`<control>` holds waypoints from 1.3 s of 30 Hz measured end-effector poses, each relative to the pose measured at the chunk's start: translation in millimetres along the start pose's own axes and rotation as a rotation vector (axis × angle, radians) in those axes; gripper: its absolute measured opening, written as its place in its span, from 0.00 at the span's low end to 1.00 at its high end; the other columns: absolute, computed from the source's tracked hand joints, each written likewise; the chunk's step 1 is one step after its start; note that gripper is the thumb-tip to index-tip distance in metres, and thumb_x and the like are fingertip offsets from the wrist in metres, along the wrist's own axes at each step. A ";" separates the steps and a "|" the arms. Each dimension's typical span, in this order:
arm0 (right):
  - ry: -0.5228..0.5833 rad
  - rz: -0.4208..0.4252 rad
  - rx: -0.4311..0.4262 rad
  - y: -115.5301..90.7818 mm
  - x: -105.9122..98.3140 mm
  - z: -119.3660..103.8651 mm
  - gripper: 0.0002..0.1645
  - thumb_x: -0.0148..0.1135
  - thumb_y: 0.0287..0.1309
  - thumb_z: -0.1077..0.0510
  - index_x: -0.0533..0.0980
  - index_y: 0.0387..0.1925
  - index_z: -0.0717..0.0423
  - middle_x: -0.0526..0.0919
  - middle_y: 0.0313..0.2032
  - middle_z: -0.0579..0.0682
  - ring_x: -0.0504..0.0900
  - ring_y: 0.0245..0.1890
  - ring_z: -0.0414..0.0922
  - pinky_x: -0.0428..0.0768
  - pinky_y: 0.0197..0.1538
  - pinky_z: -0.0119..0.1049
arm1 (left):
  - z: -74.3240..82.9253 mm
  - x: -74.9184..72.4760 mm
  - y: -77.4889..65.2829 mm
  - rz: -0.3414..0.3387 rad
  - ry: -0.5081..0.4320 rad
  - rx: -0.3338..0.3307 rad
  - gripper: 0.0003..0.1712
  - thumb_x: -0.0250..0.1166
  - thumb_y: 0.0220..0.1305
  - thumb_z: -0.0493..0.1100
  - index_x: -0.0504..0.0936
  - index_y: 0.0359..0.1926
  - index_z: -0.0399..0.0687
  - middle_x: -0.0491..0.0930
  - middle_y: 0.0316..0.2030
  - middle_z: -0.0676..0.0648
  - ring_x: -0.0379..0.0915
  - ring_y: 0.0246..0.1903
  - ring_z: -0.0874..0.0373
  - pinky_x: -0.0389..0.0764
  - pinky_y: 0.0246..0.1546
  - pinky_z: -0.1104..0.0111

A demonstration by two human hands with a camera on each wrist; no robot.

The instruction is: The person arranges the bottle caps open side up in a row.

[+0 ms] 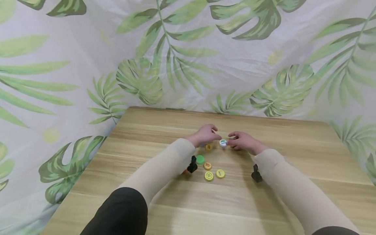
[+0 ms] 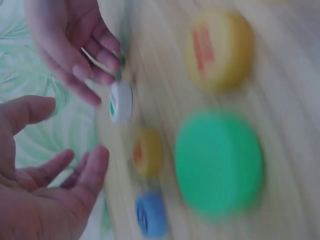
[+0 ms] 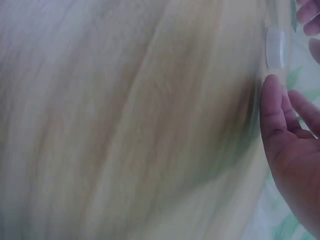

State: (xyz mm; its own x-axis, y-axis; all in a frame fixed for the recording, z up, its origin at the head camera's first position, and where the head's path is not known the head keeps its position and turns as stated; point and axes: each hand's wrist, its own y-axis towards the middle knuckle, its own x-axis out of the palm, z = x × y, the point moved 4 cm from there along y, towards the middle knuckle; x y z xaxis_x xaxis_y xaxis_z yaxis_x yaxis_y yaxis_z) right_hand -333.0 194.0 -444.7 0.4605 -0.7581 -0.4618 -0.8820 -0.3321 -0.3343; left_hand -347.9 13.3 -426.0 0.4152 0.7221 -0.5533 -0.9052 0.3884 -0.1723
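Note:
A white bottle cap with a green print lies on the table between the two hands. To its left is my left hand, whose thumb and fingers are spread apart with nothing between them in the left wrist view. My right hand is close on the other side, its loosely bent fingertips at the cap's edge; touching or just apart, I cannot tell. Nearest the left hand are a yellow cap with red print and a blue cap, which the left hand mostly hides in the head view.
Nearer the body lie a green cap, an orange-yellow cap and two yellow caps. Something red shows partly beside the left forearm. The wooden table meets a leaf-patterned cloth at its back edge.

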 end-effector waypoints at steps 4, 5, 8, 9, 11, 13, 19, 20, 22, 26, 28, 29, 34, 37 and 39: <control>0.054 0.004 0.023 2.8 3.8 3.0 0.40 0.63 0.68 0.60 0.58 0.71 0.77 0.74 0.62 0.71 0.80 0.52 0.52 0.82 0.56 0.41 | 10.6 14.5 1.5 -0.019 -0.022 -0.021 0.32 0.69 0.65 0.42 0.72 0.66 0.32 0.78 0.59 0.36 0.76 0.53 0.49 0.80 0.51 0.63; 0.063 0.009 0.028 3.5 4.4 3.8 0.40 0.63 0.67 0.61 0.58 0.71 0.77 0.74 0.62 0.71 0.80 0.51 0.51 0.81 0.55 0.40 | 12.1 17.1 2.0 -0.022 -0.027 -0.035 0.32 0.69 0.65 0.42 0.72 0.66 0.32 0.77 0.59 0.36 0.76 0.52 0.48 0.81 0.51 0.63; 0.081 0.024 0.039 5.8 4.9 6.1 0.40 0.63 0.66 0.62 0.59 0.71 0.77 0.74 0.62 0.70 0.80 0.49 0.48 0.81 0.54 0.37 | 13.5 21.2 2.5 -0.019 -0.043 -0.098 0.33 0.69 0.64 0.41 0.71 0.65 0.30 0.76 0.60 0.35 0.79 0.50 0.47 0.83 0.50 0.61; 0.079 0.027 0.042 6.6 4.7 7.0 0.39 0.63 0.66 0.62 0.59 0.71 0.77 0.74 0.62 0.70 0.80 0.49 0.47 0.81 0.54 0.36 | 13.2 22.1 2.3 -0.019 -0.045 -0.122 0.32 0.69 0.63 0.40 0.71 0.64 0.30 0.76 0.60 0.35 0.80 0.49 0.47 0.83 0.49 0.61; 0.069 0.032 0.048 7.4 3.8 7.9 0.38 0.63 0.66 0.63 0.60 0.70 0.77 0.75 0.61 0.69 0.80 0.49 0.47 0.81 0.53 0.36 | 12.1 23.7 3.2 -0.023 -0.041 -0.154 0.31 0.70 0.62 0.40 0.72 0.62 0.29 0.77 0.56 0.36 0.82 0.45 0.47 0.84 0.46 0.62; 0.038 0.037 0.047 7.6 2.9 7.1 0.37 0.63 0.65 0.63 0.61 0.69 0.77 0.76 0.59 0.67 0.80 0.47 0.46 0.81 0.52 0.36 | 10.1 24.9 4.7 -0.029 -0.007 -0.171 0.26 0.71 0.60 0.41 0.75 0.55 0.30 0.79 0.48 0.38 0.82 0.39 0.49 0.82 0.39 0.65; -0.071 0.074 0.047 7.6 3.4 -0.8 0.31 0.67 0.59 0.61 0.71 0.61 0.74 0.83 0.43 0.56 0.79 0.38 0.42 0.79 0.44 0.32 | 3.0 30.3 16.3 -0.044 0.112 -0.198 0.14 0.71 0.61 0.40 0.74 0.24 0.43 0.75 0.18 0.49 0.71 0.20 0.58 0.66 0.19 0.73; -0.087 0.080 0.038 7.5 3.9 -2.3 0.30 0.67 0.58 0.62 0.72 0.59 0.74 0.83 0.41 0.55 0.79 0.36 0.41 0.79 0.42 0.31 | 2.4 31.6 18.7 -0.048 0.127 -0.198 0.16 0.71 0.62 0.39 0.73 0.22 0.44 0.73 0.15 0.49 0.70 0.18 0.59 0.64 0.18 0.74; -0.113 0.089 0.026 7.2 5.6 -4.4 0.27 0.65 0.56 0.63 0.74 0.55 0.73 0.83 0.38 0.54 0.78 0.35 0.41 0.78 0.40 0.30 | 1.7 34.1 22.3 -0.060 0.150 -0.195 0.17 0.69 0.63 0.38 0.72 0.20 0.46 0.71 0.12 0.51 0.67 0.16 0.60 0.62 0.16 0.74; -0.206 0.144 -0.010 7.9 9.0 -8.2 0.20 0.65 0.54 0.63 0.79 0.47 0.70 0.83 0.33 0.52 0.78 0.32 0.41 0.77 0.36 0.29 | 1.8 36.6 26.7 -0.071 0.174 -0.189 0.16 0.65 0.63 0.37 0.72 0.19 0.46 0.71 0.13 0.52 0.66 0.15 0.61 0.62 0.16 0.75; -0.240 0.172 -0.015 8.1 10.4 -9.5 0.17 0.67 0.54 0.63 0.80 0.45 0.69 0.83 0.31 0.51 0.77 0.30 0.41 0.76 0.35 0.29 | 1.6 36.5 27.4 -0.068 0.159 -0.197 0.15 0.64 0.63 0.36 0.74 0.20 0.45 0.73 0.14 0.51 0.67 0.16 0.61 0.63 0.17 0.75; -0.247 0.186 -0.017 8.7 10.5 -9.8 0.16 0.67 0.54 0.63 0.80 0.44 0.68 0.83 0.29 0.50 0.77 0.29 0.41 0.76 0.34 0.29 | 1.5 36.1 27.8 -0.057 0.147 -0.197 0.13 0.65 0.62 0.35 0.75 0.21 0.44 0.74 0.15 0.51 0.68 0.16 0.62 0.64 0.18 0.75; -0.202 0.208 -0.021 11.3 7.8 -8.3 0.16 0.69 0.55 0.64 0.79 0.44 0.70 0.84 0.27 0.49 0.78 0.27 0.39 0.77 0.31 0.28 | -0.7 32.7 28.9 -0.014 -0.008 -0.177 0.05 0.66 0.64 0.32 0.82 0.31 0.34 0.80 0.21 0.47 0.74 0.21 0.60 0.73 0.24 0.76; -0.196 0.202 -0.029 14.1 8.1 -5.6 0.17 0.71 0.57 0.63 0.79 0.45 0.70 0.85 0.32 0.52 0.79 0.30 0.41 0.77 0.34 0.29 | -4.2 30.8 28.9 -0.009 -0.079 -0.184 0.05 0.63 0.65 0.29 0.83 0.37 0.28 0.81 0.23 0.45 0.75 0.22 0.58 0.76 0.26 0.75; -0.200 0.197 -0.035 15.7 10.3 -3.4 0.18 0.71 0.59 0.61 0.80 0.46 0.70 0.85 0.36 0.54 0.79 0.33 0.42 0.78 0.36 0.30 | -7.5 30.0 28.3 -0.010 -0.101 -0.204 0.06 0.61 0.66 0.27 0.84 0.38 0.27 0.81 0.23 0.46 0.75 0.22 0.58 0.76 0.26 0.75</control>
State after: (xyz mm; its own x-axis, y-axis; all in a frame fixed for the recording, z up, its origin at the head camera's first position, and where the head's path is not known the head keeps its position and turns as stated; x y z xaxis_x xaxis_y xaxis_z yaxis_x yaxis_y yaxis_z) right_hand -342.4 179.0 -452.0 0.2878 -0.6854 -0.6688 -0.9576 -0.2116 -0.1953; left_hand -361.8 41.6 -453.7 0.4223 0.7765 -0.4678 -0.8961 0.2795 -0.3449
